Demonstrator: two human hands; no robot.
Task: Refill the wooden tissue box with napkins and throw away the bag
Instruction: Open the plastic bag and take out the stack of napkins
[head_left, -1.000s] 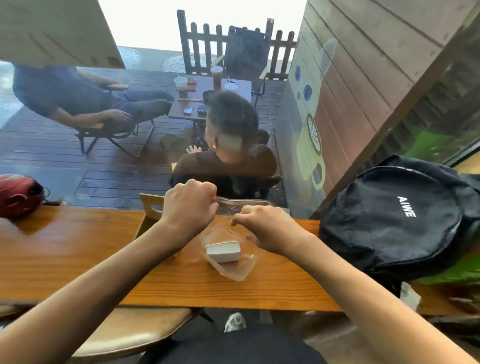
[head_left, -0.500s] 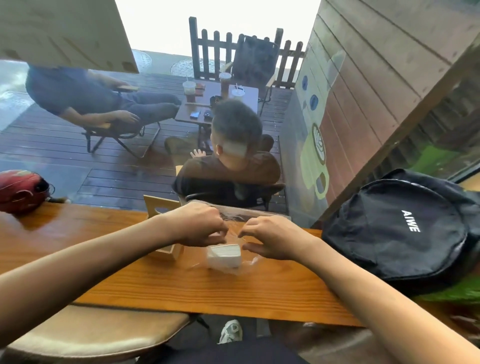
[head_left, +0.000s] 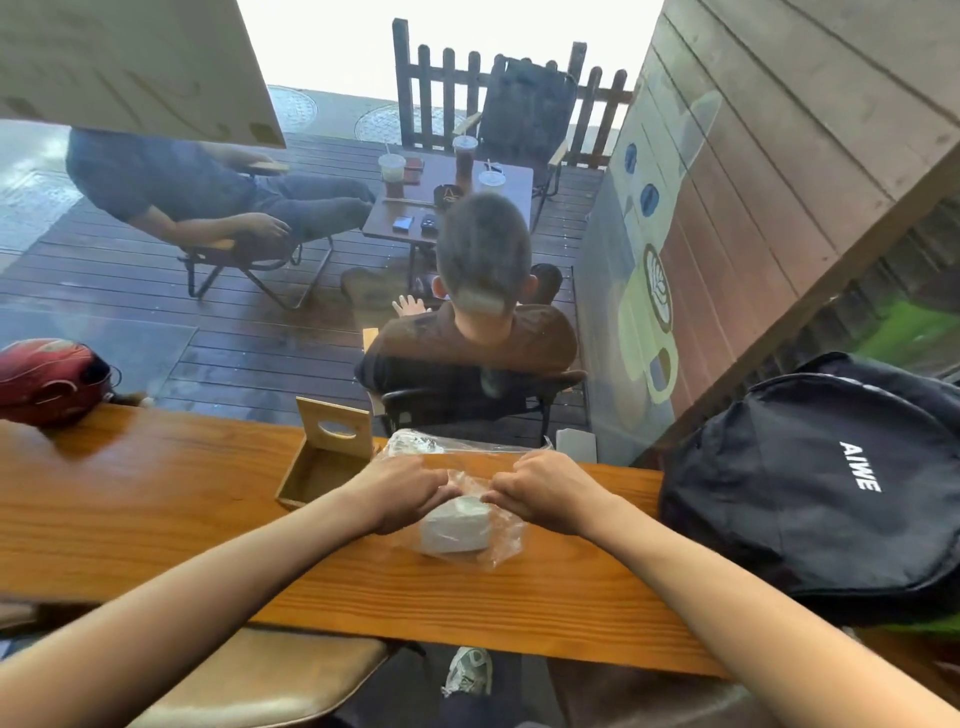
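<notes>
A clear plastic bag (head_left: 498, 545) lies on the wooden counter (head_left: 156, 509) with a white stack of napkins (head_left: 454, 527) inside it. My left hand (head_left: 402, 491) and my right hand (head_left: 540, 488) both pinch the bag's top edge, close together just above the napkins. The wooden tissue box (head_left: 324, 465) stands open to the left of my left hand, its lid with an oval slot raised upright at the back. The box looks empty inside.
A black backpack (head_left: 831, 488) fills the counter's right end. A red helmet (head_left: 49, 379) sits at the far left. Behind the counter is a glass pane; people sit outside on a deck. A tan stool seat (head_left: 260, 675) is below the counter.
My hands have lowered and come closer together on the bag's top, over the napkins. The view has shifted so the box's inside shows.
</notes>
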